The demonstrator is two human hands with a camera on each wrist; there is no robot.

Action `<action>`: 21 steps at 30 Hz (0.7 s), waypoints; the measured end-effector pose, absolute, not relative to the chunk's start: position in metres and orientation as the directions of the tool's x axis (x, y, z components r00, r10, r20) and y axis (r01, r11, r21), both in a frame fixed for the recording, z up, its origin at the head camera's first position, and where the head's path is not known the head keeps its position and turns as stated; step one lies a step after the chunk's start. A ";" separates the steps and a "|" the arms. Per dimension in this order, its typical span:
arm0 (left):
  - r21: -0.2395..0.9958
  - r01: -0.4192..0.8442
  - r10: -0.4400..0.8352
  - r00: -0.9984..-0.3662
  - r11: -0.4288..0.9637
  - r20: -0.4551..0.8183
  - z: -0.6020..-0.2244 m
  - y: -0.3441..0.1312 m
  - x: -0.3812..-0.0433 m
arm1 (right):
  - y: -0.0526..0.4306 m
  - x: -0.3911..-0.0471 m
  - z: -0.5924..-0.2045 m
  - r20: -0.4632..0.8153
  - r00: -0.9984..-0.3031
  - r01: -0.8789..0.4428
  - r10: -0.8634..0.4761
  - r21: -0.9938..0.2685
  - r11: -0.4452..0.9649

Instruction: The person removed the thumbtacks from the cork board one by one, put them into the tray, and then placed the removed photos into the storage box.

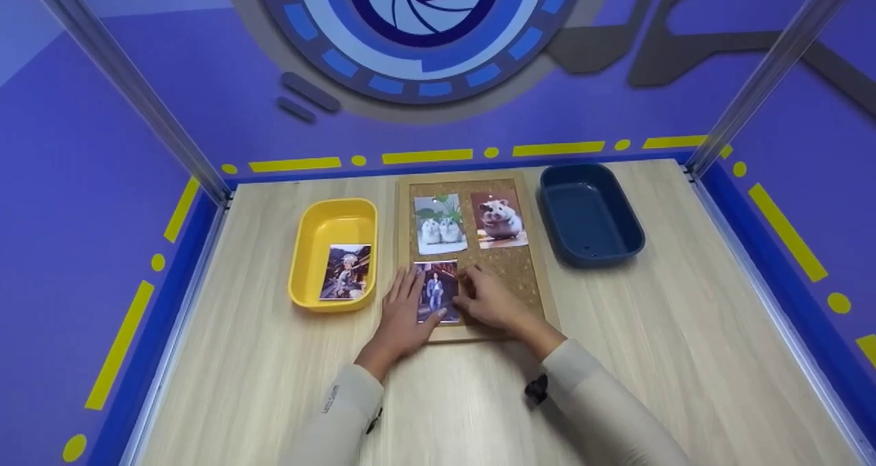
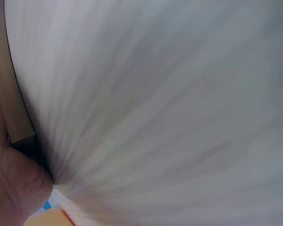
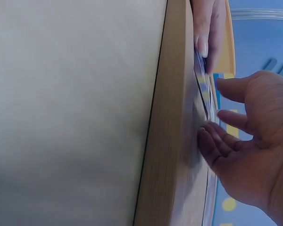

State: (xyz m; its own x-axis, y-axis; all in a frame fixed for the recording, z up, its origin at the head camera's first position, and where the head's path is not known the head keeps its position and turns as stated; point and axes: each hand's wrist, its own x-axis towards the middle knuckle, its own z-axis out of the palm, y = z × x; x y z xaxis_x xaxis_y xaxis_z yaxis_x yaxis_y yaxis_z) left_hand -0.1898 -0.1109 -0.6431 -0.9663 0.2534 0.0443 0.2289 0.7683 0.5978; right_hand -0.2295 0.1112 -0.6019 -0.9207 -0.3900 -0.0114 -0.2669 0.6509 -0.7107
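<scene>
On a cork board (image 1: 503, 274) with a wooden frame lies a photo of a standing person (image 1: 434, 289). My left hand (image 1: 404, 319) rests over the photo's left side, fingers extended and thumb on its lower part. At the photo's right edge is my right hand (image 1: 494, 302), its fingers bent. In the right wrist view, the right hand's thumb and index finger stand apart, and its other fingertips touch at the board. Two hamster photos, one with a pair of white hamsters (image 1: 441, 230) and one with a single hamster (image 1: 501, 225), are at the board's top.
Left of the board stands a yellow tray (image 1: 295, 274) with a photo of a person in a headdress (image 1: 347, 272) in it. A dark blue tray (image 1: 585, 216) stands at the board's right. Purple walls surround the wooden table (image 1: 657, 356).
</scene>
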 end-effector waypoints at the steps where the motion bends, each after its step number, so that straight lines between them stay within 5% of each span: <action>1: 0.598 0.231 0.253 -0.966 0.768 0.047 -0.643 -0.111 -0.190 | 0.108 -0.230 -0.603 -0.011 -0.921 -0.266 -0.389 -0.712 0.650; 21: 0.601 0.249 0.256 -0.964 0.759 0.075 -0.641 -0.109 -0.190 | 0.095 -0.241 -0.615 -0.046 -0.925 -0.209 -0.378 -0.769 0.604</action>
